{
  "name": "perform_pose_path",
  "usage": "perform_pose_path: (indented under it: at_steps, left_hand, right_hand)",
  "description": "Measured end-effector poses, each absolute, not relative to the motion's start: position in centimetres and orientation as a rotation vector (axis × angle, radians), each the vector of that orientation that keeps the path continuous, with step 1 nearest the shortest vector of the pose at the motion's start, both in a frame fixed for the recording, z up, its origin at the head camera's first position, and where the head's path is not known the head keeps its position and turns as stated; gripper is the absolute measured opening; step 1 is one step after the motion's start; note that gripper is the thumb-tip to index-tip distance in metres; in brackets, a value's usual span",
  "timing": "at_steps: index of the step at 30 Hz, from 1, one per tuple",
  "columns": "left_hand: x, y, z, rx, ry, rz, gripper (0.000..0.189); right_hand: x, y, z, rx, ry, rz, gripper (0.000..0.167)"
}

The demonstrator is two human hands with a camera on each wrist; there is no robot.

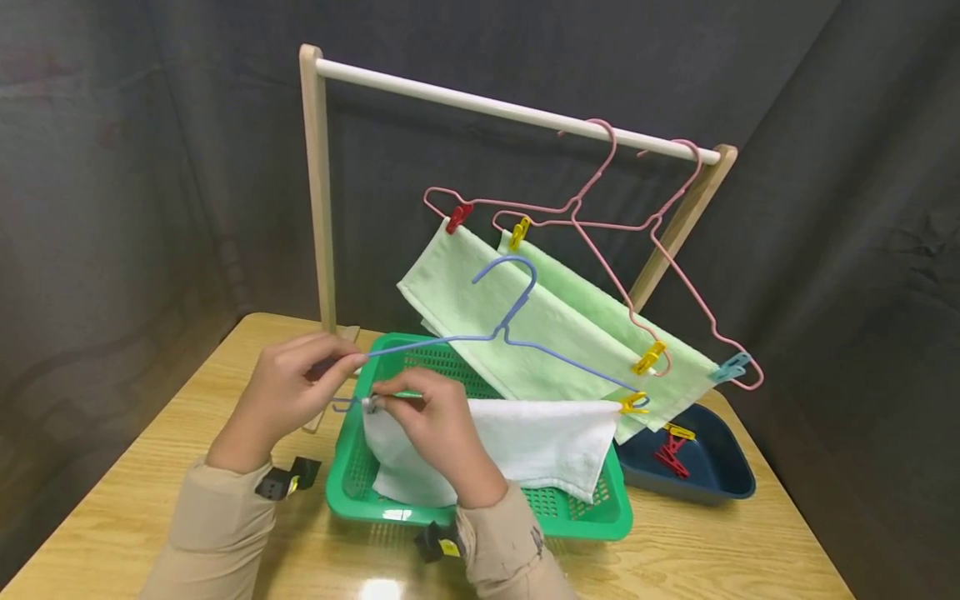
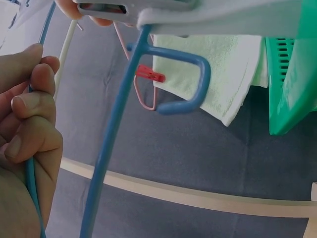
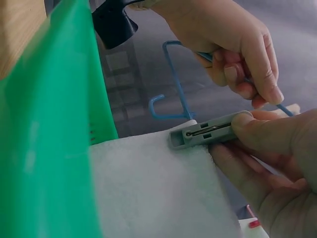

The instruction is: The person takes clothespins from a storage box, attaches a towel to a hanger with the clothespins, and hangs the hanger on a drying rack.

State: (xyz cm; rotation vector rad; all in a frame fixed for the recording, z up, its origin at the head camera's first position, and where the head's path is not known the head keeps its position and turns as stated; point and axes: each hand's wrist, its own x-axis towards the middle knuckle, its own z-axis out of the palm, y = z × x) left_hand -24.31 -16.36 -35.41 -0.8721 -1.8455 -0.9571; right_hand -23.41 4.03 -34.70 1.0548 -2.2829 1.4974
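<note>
My left hand (image 1: 296,387) grips the left arm of a blue hanger (image 1: 516,310), whose hook points up. A white towel (image 1: 543,437) hangs along the hanger's lower bar, over the basket. At the towel's left corner, my right hand (image 1: 435,417) pinches a grey clothespin (image 3: 208,131) between thumb and fingers. In the right wrist view its jaws lie over the towel's edge beside the hanger's bent end. A yellow clothespin (image 1: 633,403) holds the towel's right corner. The left wrist view shows the left fingers (image 2: 37,101) curled round the blue wire.
Beneath the towel stands a green basket (image 1: 480,523). Behind it, a rack with a white rail (image 1: 465,100) carries two pink hangers (image 1: 600,171) with pale green towels (image 1: 480,312) clipped on. To the right, a dark blue tray (image 1: 720,458) holds red and yellow clothespins (image 1: 671,454).
</note>
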Motion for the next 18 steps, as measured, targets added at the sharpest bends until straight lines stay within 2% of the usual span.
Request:
perform_pose_path:
  at_steps: [4, 10, 16, 18]
  left_hand:
    - [-24.37, -16.24, -35.44, -0.888, -1.834, -0.964, 0.015]
    - [-24.37, -16.17, -35.39, -0.886, -1.845, -0.958, 0.007]
    - [-24.32, -16.12, -35.36, -0.894, -1.83, -0.963, 0.018]
    - [-24.36, -16.13, -35.37, -0.898, -1.823, -0.966, 0.015]
  right_hand:
    - [-23.4, 4.02, -34.64, 1.034, -2.306, 1.496, 0.011]
    - [-23.23, 4.04, -34.52, 1.025, -2.346, 1.436, 0.014]
    - [-22.9, 4.15, -34.24, 1.039, -2.37, 1.332, 0.019]
    - [-22.82, 4.2, -34.17, 1.042, -2.379, 1.299, 0.02]
